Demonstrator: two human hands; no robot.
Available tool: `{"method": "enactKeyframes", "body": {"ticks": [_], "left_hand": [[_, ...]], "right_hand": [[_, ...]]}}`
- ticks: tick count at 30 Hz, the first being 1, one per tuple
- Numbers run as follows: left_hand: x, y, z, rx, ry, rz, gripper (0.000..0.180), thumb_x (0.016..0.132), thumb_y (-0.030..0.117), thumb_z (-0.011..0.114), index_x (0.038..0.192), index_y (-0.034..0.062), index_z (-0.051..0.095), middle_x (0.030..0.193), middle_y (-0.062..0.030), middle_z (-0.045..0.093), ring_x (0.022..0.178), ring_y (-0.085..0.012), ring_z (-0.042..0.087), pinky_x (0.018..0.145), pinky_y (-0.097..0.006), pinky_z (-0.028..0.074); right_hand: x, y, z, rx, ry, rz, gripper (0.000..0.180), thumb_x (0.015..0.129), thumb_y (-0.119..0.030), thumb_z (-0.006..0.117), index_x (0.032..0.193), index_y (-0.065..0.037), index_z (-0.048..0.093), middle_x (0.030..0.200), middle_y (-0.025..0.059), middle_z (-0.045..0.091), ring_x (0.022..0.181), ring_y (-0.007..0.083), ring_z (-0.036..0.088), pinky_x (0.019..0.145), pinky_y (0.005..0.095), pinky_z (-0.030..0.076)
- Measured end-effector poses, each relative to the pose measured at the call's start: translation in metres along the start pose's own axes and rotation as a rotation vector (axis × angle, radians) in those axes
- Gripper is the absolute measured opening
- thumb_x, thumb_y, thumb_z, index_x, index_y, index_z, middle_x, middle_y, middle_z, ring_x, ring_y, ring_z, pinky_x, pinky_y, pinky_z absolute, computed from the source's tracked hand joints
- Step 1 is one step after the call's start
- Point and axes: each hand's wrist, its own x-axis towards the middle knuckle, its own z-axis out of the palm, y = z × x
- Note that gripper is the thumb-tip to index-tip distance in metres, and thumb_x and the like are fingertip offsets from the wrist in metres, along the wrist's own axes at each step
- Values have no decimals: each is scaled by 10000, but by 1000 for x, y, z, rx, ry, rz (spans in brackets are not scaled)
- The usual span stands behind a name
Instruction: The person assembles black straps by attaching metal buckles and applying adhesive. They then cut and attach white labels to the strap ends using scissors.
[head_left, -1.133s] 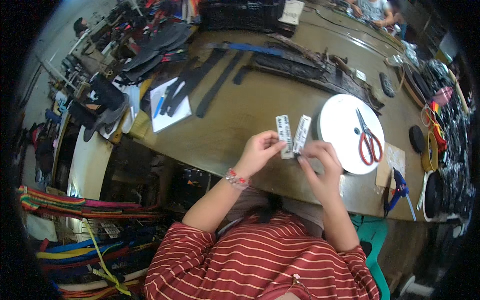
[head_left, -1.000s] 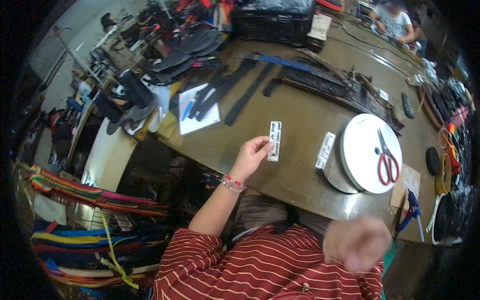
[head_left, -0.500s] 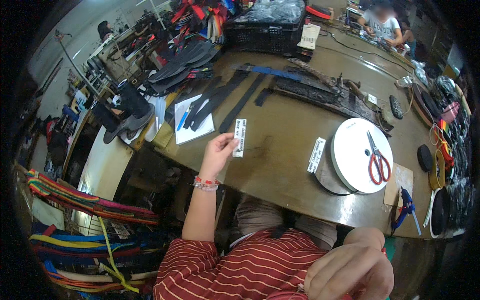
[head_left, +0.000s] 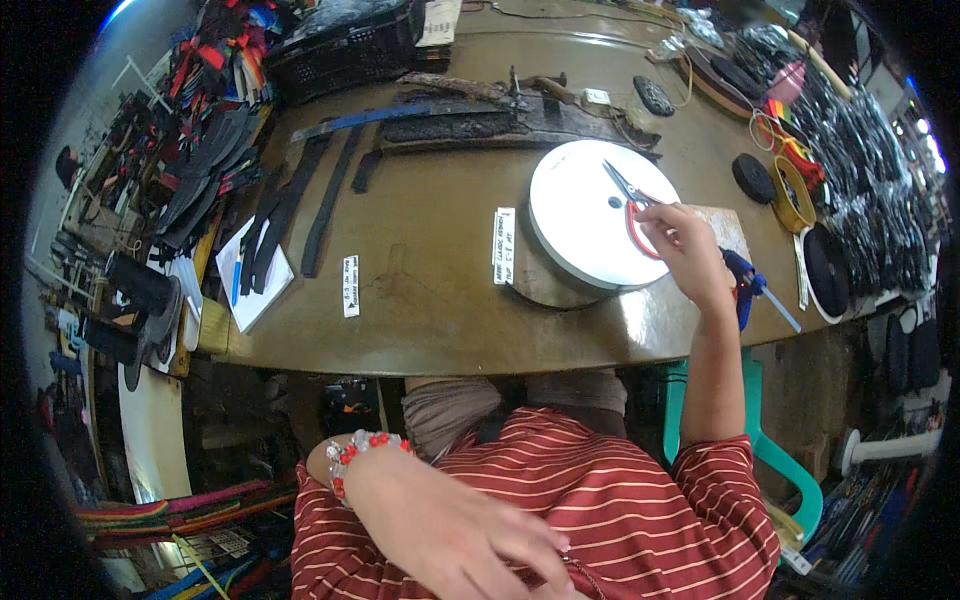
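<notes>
A pair of scissors (head_left: 630, 198) with red-rimmed handles lies on a large white reel (head_left: 575, 220). My right hand (head_left: 690, 250) is at its handles, with thumb and fingers closed on the near loop. My left hand (head_left: 460, 525) hovers low before my striped shirt, fingers loosely apart and partly cut off by the lower edge; nothing shows in it. A beaded bracelet (head_left: 365, 445) circles that wrist. One white label strip (head_left: 503, 246) with handwriting stands beside the reel, and another label strip (head_left: 350, 287) lies farther left. A black strap (head_left: 545, 299) comes out from under the reel.
A blue glue gun (head_left: 742, 285) is at the right table edge. Black strips (head_left: 330, 205), a white pad (head_left: 270, 290) and a blue pen (head_left: 237, 278) lie left. A dark metal-and-wood fixture (head_left: 470, 128) and a black crate (head_left: 345, 55) stand farther back. A green chair (head_left: 775, 470) is beside me.
My left hand has let go of a label strip on the table and drawn back to my chest. My right hand has risen from my chest to the scissors. The view has shifted right.
</notes>
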Motion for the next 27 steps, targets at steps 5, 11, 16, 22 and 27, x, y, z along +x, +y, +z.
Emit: {"method": "enactKeyframes", "body": {"ticks": [5,11,16,22,27], "left_hand": [[-5,-9,-10,36,7,-110,183,899,149,465,892,28,602,1040,-103,549,1095,-334,492,922,-517,386],[-46,-47,-27,-145,230,-411,246,935,196,475,965,4,626,973,-114,623,889,-223,601,778,-329,483],[-117,-138,-84,1123,780,-1426,411,755,259,696,1016,-11,528,791,-135,604,819,-260,603,742,-353,485],[-145,-154,-84,938,890,-1479,439,719,170,676,1053,-34,476,927,-206,593,866,-334,598,768,-393,499],[-160,-125,-100,720,1108,-1442,486,723,184,683,1129,5,485,890,-136,646,759,-210,646,681,-321,524]], "right_hand": [[12,49,37,-573,132,177,265,782,-120,612,1009,16,626,981,222,591,897,350,580,796,397,458],[19,81,49,-572,154,218,221,733,-154,621,849,34,629,885,219,604,830,341,589,765,413,471],[0,33,34,-439,205,199,234,690,-179,634,807,24,630,783,191,605,747,321,601,704,395,479],[-63,-15,19,93,-452,-114,323,642,-96,643,959,-35,653,844,125,590,738,244,604,650,324,502],[-70,-14,55,-124,-438,-213,264,669,-97,673,926,-43,652,879,108,570,849,278,558,769,348,470]]}}
